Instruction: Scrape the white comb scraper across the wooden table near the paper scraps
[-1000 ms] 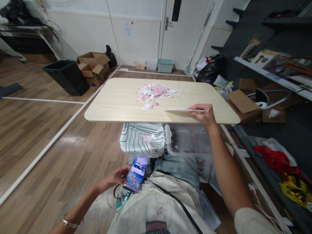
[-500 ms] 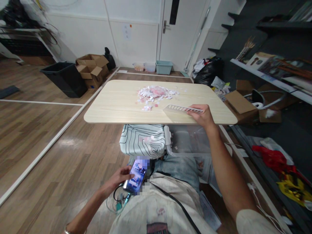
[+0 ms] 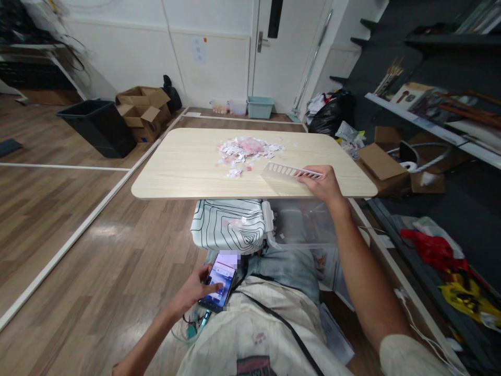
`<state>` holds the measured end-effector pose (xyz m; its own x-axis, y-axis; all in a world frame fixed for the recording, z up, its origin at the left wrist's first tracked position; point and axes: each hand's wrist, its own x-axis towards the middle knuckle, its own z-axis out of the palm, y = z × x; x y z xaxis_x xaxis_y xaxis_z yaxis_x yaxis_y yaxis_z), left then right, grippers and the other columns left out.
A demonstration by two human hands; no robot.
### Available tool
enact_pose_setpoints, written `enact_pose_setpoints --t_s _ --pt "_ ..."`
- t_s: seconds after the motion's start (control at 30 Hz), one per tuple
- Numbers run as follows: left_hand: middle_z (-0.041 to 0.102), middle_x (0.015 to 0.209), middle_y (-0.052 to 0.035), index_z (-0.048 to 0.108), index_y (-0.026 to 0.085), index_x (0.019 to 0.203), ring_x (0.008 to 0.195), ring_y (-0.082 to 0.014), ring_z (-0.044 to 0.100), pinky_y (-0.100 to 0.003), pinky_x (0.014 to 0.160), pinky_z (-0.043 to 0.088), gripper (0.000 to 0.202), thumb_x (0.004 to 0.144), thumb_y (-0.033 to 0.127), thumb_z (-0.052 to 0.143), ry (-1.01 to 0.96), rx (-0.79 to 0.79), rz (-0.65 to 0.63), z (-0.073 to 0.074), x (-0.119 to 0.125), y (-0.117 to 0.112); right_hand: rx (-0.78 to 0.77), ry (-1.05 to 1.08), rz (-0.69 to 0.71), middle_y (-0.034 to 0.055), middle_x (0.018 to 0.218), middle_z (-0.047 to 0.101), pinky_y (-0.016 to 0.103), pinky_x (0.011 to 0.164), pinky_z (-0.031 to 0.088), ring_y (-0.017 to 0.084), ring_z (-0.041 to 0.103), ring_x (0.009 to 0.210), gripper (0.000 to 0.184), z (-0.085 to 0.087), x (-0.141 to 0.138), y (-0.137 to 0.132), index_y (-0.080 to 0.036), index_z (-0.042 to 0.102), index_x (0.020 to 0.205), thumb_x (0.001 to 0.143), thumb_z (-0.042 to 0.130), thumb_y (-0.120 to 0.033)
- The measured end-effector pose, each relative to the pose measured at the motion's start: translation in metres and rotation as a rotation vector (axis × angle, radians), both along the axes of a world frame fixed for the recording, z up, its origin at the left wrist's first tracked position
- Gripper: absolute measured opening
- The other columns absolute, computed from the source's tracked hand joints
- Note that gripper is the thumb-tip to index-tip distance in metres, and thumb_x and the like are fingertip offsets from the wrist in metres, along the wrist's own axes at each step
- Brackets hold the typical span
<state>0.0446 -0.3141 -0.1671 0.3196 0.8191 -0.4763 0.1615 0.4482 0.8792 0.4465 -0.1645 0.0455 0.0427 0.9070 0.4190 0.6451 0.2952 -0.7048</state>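
Observation:
My left hand [image 3: 199, 286] holds a smartphone [image 3: 219, 284] above my lap, its thumb lying across the lit screen. A cable runs from the phone's lower end. My right hand [image 3: 321, 183] grips a white slotted plastic piece, like a small rack or basket [image 3: 285, 171], by its right end over the near right part of the pale wooden table [image 3: 176, 172]. To the left of that piece lies a heap of small white and pink pieces [image 3: 250, 148], with a smaller cluster [image 3: 235, 173] nearer me. What the pieces are I cannot make out.
Under the table's near edge are a white box with black lines [image 3: 227, 235] and a clear plastic bin [image 3: 305, 224]. A black trash bin [image 3: 97, 128] and cardboard boxes [image 3: 143, 112] stand left. Another open carton [image 3: 385, 162] and shelves [image 3: 422, 122] are on the right.
My left thumb has moved farther right across the phone, and the screen picture has changed. The slotted piece in my right hand has tilted, showing more of its slotted side.

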Motion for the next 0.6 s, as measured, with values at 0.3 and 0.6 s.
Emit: enact_pose_setpoints --t_s 0.3,0.6 --pt "0.078 0.098 -0.0074 0.077 0.016 0.096 0.094 -0.0271 0.071 -0.035 0.086 0.054 0.046 0.071 0.051 0.092 -0.201 -0.135 -0.153 0.030 -0.016 0.004 -0.016 -0.004 -0.085 0.0005 0.060 0.062 0.027 0.058 0.038 0.016 0.054 0.061 0.009 0.004 -0.007 0.000 -0.018 0.069 0.065 0.071 0.065 -0.023" --pt "0.078 0.099 -0.0078 0.076 0.017 0.095 0.094 -0.0293 0.069 -0.037 0.086 0.053 0.059 0.068 0.070 0.086 -0.040 -0.037 -0.210 0.030 -0.013 0.008 -0.010 -0.053 -0.113 -0.0009 0.058 0.052 0.027 0.056 0.033 0.014 0.045 0.059 0.020 0.007 -0.007 -0.001 -0.019 0.058 0.059 0.072 0.061 -0.034"
